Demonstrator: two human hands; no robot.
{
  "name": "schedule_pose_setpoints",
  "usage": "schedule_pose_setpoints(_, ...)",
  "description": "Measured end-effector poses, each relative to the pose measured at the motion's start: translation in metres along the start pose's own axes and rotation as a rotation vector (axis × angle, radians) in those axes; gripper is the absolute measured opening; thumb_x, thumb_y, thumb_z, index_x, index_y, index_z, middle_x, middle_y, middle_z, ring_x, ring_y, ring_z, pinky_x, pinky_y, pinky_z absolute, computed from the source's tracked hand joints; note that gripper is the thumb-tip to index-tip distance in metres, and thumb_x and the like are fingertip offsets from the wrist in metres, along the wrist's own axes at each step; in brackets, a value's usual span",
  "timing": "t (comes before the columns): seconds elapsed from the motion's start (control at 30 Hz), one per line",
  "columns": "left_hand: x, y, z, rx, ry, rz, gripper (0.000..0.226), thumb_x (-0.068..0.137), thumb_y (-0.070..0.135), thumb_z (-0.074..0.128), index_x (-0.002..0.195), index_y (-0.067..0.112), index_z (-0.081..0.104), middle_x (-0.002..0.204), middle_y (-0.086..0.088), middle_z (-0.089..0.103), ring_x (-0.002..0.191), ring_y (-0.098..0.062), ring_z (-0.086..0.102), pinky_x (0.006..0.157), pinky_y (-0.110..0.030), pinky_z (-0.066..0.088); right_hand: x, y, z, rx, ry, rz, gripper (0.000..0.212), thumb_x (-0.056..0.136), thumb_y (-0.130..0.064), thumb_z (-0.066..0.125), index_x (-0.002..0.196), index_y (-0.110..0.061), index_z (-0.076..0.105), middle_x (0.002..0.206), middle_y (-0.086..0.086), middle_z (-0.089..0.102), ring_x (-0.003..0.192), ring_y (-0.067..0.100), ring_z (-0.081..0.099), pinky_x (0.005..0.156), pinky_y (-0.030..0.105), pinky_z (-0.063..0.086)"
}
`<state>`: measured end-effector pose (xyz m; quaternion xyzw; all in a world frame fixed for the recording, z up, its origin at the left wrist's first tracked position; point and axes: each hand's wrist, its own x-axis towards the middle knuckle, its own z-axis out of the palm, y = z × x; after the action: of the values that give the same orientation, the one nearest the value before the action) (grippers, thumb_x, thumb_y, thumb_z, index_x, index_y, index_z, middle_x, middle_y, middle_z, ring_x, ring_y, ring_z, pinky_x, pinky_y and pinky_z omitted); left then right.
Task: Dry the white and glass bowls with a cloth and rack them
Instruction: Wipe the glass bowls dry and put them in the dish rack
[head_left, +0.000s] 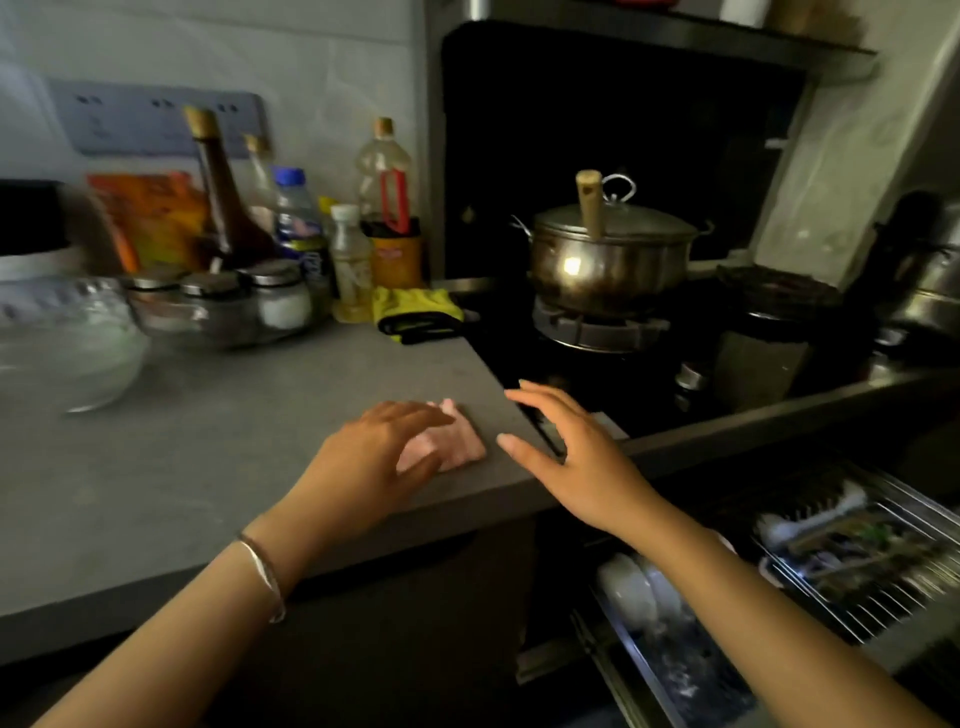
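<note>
Cloth (460, 441): pink, folded flat on the bench's near right part; partly covered, so its long axis cannot be told.
Left hand (384, 452): fingers straight, lying on the cloth, gripping nothing.
Right hand (566, 457): fingers spread and empty, over the bench edge just beside the cloth.
Glass bowl (67, 348): upright, mouth up, far left.
White bowls (631, 587): blurred, in the drawer rack (883, 582) below.
Bench (208, 441): grey; bottles (228, 208) at the back wall.
Stove: lidded pot (608, 260) on a burner.
</note>
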<state>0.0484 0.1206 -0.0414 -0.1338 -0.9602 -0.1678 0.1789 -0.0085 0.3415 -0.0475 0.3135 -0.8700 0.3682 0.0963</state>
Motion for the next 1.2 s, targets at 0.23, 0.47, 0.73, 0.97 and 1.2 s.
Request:
schedule_pose_setpoints(0.23,-0.011,-0.02,-0.001,-0.026,-0.077,-0.097,0.061,0.076,0.057,0.028,0.117,0.032,0.066,0.128,0.014,0.061,0.121,-0.009,0.053,0.101,-0.024,0.039,0.043,-0.007,0.037,-0.223,-0.129,0.257,0.034,0.088,-0.047,0.059,0.107,-0.02,0.064,0.118,0.002,0.053,0.115,0.019,0.05,0.096,0.029,0.038)
schedule_pose_setpoints(0.47,-0.008,-0.03,-0.004,-0.13,-0.037,-0.124,0.025,0.093,0.037,0.055,0.117,0.029,0.06,0.124,0.008,0.06,0.115,-0.01,0.053,0.097,-0.027,0.041,0.061,-0.019,0.05,0.193,-0.098,0.256,0.023,0.079,-0.006,0.072,0.077,-0.019,0.053,0.08,-0.001,0.057,0.078,0.01,0.053,0.072,0.026,0.04)
schedule_pose_setpoints(0.73,0.0,-0.045,-0.071,-0.576,0.099,-0.148,0.063,0.085,0.044,0.063,0.14,0.031,0.036,0.137,0.024,0.042,0.123,0.019,0.036,0.097,0.001,0.027,0.093,-0.094,0.014,0.602,-0.217,0.052,0.024,0.084,-0.003,0.068,0.098,-0.016,0.054,0.084,0.006,0.071,0.076,0.011,0.068,0.065,0.021,0.053)
schedule_pose_setpoints(0.97,-0.016,-0.065,-0.122,-0.925,0.231,-0.237,0.015,0.085,0.015,0.063,0.094,0.004,0.065,0.076,0.0,0.07,0.071,-0.006,0.066,0.062,-0.014,0.049,0.127,-0.129,0.037,1.111,-0.536,0.217,0.053,0.081,-0.05,0.058,0.117,-0.012,0.063,0.119,0.015,0.064,0.112,0.027,0.061,0.098,0.046,0.046)
schedule_pose_setpoints(1.2,-0.035,-0.106,-0.162,-0.769,0.261,-0.296,0.032,0.086,0.018,0.064,0.117,0.017,0.06,0.1,-0.003,0.068,0.087,-0.011,0.069,0.071,-0.027,0.058,0.154,-0.149,0.1,1.434,-1.273,0.243,0.096,0.078,-0.078,0.042,0.145,-0.01,0.037,0.149,0.022,0.035,0.139,0.045,0.025,0.111,0.062,0.016)
